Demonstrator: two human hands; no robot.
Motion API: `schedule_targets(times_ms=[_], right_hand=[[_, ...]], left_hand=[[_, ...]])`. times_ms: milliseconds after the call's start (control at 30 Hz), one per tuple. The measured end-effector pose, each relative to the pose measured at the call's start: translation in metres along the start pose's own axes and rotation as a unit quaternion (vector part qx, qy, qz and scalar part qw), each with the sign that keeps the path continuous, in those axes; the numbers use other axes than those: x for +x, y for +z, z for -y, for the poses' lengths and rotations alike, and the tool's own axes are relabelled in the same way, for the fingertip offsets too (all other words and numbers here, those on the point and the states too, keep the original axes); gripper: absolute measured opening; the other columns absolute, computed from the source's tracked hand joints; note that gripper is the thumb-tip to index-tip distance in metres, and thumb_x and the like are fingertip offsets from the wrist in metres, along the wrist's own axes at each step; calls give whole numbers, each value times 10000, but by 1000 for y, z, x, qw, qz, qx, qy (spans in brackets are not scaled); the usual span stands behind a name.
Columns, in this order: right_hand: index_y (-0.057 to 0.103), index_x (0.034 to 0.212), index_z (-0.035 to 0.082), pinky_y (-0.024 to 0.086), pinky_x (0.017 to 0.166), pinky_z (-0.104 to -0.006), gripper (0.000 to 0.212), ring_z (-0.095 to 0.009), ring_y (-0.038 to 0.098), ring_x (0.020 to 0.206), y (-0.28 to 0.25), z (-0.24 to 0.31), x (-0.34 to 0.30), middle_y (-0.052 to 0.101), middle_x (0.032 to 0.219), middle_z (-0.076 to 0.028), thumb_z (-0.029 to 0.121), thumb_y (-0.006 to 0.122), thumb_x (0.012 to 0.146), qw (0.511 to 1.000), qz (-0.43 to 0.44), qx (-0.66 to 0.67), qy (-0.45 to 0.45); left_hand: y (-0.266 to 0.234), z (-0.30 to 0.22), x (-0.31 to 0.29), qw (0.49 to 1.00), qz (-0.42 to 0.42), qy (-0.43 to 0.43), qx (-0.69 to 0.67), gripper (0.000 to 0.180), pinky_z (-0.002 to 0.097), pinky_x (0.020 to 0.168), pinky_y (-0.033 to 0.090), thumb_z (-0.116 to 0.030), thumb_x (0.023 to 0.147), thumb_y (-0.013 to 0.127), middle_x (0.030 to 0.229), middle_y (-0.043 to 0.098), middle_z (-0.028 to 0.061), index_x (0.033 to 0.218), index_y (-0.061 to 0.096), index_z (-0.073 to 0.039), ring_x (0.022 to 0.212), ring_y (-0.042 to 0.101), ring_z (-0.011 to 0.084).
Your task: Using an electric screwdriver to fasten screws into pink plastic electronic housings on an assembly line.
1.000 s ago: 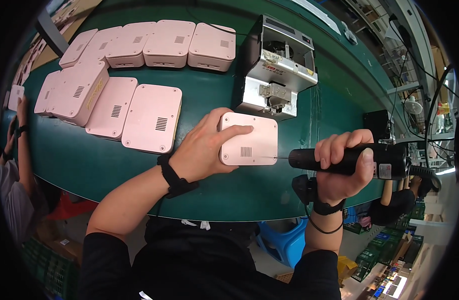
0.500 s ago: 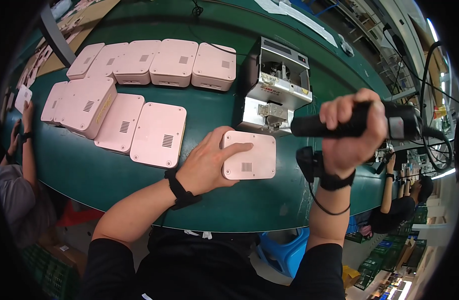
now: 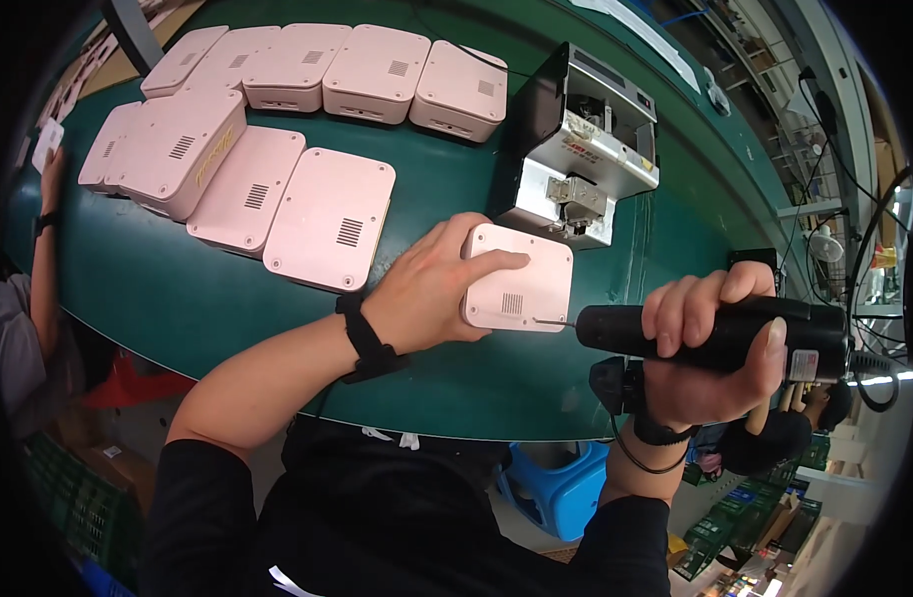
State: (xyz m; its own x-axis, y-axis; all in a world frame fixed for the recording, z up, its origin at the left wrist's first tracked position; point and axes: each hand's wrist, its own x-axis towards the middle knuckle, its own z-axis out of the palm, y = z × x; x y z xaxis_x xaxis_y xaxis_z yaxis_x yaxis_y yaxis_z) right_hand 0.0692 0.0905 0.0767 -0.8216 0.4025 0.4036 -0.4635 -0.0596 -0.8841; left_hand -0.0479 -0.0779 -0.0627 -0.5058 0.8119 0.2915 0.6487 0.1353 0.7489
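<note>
My left hand [image 3: 431, 274] grips a pale pink square box [image 3: 531, 274] by its left side, thumb lying across the top face. That face has a slotted vent and screw holes at its corners. In my right hand [image 3: 710, 338] is a black corded electric screwdriver [image 3: 620, 328], fingers wrapped round its body. Its thin bit points left, with the tip over the box's near edge by the right corner. Whether the tip touches the box I cannot tell. Just beyond the box stands a silver and black screw feeder [image 3: 581, 149].
Several similar pink boxes, one of them this near box [image 3: 327, 219], sit in two rows on the green table [image 3: 456, 388] at the left and back. A blue stool [image 3: 556, 488] stands below the table edge. Another person's arm [image 3: 48, 219] shows at far left.
My right hand has brought the screwdriver down and nearer to me, from beside the screw feeder to the box. The view has shifted. My left hand keeps its hold on the box.
</note>
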Motion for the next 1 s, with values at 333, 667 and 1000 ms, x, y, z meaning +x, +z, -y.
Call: schedule_targets(times_ms=[333,667,1000], right_hand=[[450,986,52,413,516,-316,390,-143,446,475,4,-9,-13,473,645,-43,430,514,921,1000,-2,-21,5],[425,936,63,409,500,-314,401,-143,433,463,9,-20,-20,458,618,-44,441,554,892,999,-3,-40,7],[441,976,62,428,559,-325,445,-165,480,527,8,-4,5,499,644,-56,430,662,857,999,3,2,40]], left_hand=[[4,-1,-3,1000,0,-6,2,747,405,995,464,-155,603,874,1277,440,134,1287,590,-252,1194,504,354],[4,0,-2,1000,-9,-1,-9,717,403,982,475,-142,612,871,1264,452,138,1274,606,-223,1188,511,348],[4,-3,-1,1000,-14,0,1,721,406,985,477,-139,608,868,1268,438,148,1275,608,-223,1183,509,363]])
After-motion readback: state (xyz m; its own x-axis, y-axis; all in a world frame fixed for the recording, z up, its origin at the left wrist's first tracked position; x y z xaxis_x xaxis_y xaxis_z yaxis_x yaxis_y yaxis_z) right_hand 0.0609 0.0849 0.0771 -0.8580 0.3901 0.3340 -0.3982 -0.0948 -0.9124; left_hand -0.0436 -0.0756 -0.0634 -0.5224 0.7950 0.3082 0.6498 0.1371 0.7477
